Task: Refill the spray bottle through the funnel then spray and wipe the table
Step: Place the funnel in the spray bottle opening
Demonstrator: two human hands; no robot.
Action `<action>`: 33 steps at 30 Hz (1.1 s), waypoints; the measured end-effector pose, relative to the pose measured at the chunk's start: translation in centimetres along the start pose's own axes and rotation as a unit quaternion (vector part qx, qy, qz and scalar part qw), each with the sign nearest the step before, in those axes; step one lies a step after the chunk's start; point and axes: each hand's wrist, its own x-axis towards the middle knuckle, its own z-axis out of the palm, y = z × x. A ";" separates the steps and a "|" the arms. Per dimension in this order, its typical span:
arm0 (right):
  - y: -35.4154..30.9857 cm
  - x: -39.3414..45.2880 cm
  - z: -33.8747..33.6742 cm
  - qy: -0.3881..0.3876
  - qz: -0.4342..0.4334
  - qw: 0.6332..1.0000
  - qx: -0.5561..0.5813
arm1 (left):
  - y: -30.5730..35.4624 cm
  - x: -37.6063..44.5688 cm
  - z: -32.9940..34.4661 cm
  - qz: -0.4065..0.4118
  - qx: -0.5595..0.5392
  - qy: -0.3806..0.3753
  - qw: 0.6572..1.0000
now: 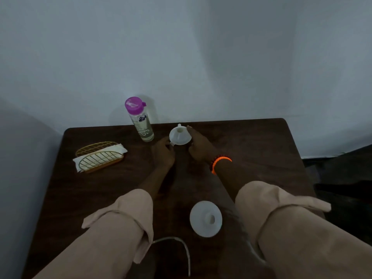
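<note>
On the dark brown wooden table (84, 198), both hands meet at a small white plastic funnel (179, 135) near the far edge. The left hand (163, 155) pinches its left rim; the right hand (199, 146), with an orange beaded bracelet (219, 163) at the wrist, touches its right side. A clear bottle with a purple cap (140, 119) stands just left of the funnel. A gold wire holder with white napkins (99, 157) lies further left. A larger white funnel (205, 218) sits nearer, between the beige sleeves (120, 224).

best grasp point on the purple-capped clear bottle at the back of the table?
Grip the clear cylindrical body of the purple-capped clear bottle around its middle, below the purple cap. It stands upright near the back edge with the wall close behind, so come from the front. The left hand is nearer; the white funnel crowds its right side.
</note>
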 end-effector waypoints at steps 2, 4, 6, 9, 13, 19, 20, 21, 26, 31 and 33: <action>-0.6 -0.2 0.0 0.009 -0.010 1.000 0.016 | 0.0 -0.2 -0.2 0.009 -0.004 -0.006 1.000; -0.7 -0.8 -0.1 0.034 -0.028 0.999 0.027 | 0.1 -0.6 -0.6 0.011 -0.012 -0.007 1.000; -0.5 -1.3 -0.3 0.054 -0.023 0.998 0.025 | 0.5 -1.2 -1.2 0.012 -0.024 -0.004 1.000; -0.3 -2.8 -1.0 0.102 -0.002 0.994 0.034 | 1.8 -3.3 -2.4 0.024 -0.058 -0.009 0.998; -1.2 -7.3 -3.0 0.156 -0.001 0.985 0.076 | 3.2 -7.5 -4.8 0.039 -0.126 -0.025 0.991; -3.2 -17.0 -5.2 0.181 -0.028 0.969 0.166 | 5.7 -14.9 -9.4 0.043 -0.187 -0.072 0.979; -3.5 -18.3 -5.3 0.186 -0.029 0.967 0.173 | 6.1 -16.1 -10.1 0.042 -0.199 -0.079 0.976; -3.7 -19.6 -5.3 0.189 -0.028 0.965 0.181 | 6.4 -17.3 -10.6 0.037 -0.210 -0.086 0.973; -3.3 -24.5 -4.8 0.194 -0.010 0.957 0.216 | 6.3 -21.2 -11.4 0.011 -0.244 -0.129 0.961; -2.5 -26.5 -3.7 0.197 0.006 0.955 0.222 | 5.4 -23.4 -10.7 -0.013 -0.236 -0.131 0.963; -2.5 -26.9 -3.6 0.199 0.006 0.952 0.234 | 5.3 -23.7 -10.7 -0.014 -0.240 -0.129 0.962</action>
